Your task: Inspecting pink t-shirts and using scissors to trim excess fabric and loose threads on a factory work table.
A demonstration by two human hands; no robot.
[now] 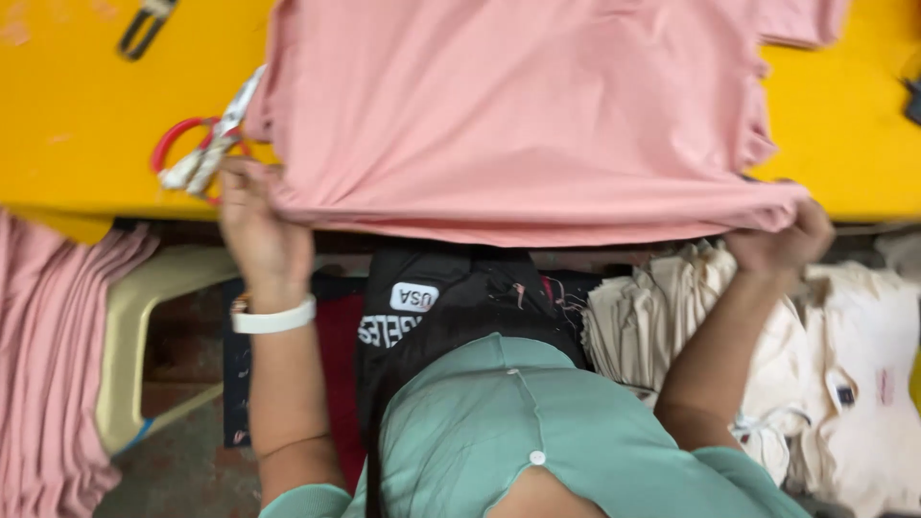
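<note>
A: Where does the pink knit garment (537, 105) lie?

B: Spread flat on the bright yellow tabletop (67, 125), its lower hem hanging just over the table's near edge. The left hand (257, 225) pinches the hem at the left corner, fingers closed on the cloth; the right hand (787, 235) grips the bunched hem at the right corner.

A: Any open room around it?

B: Bare yellow shows to the left and at the far right. On the left, red-handled scissors (197, 153) lie touching the garment's edge, just beside the left hand. A dark metal clip (144, 27) sits farther back, well apart.

A: And below the table edge?

B: A stack of pink fabric (48, 364) at far left, a beige plastic stool (134, 326), a black printed cloth (432, 297) in the middle, and cream garments (844, 364) piled on the right under the right forearm.
</note>
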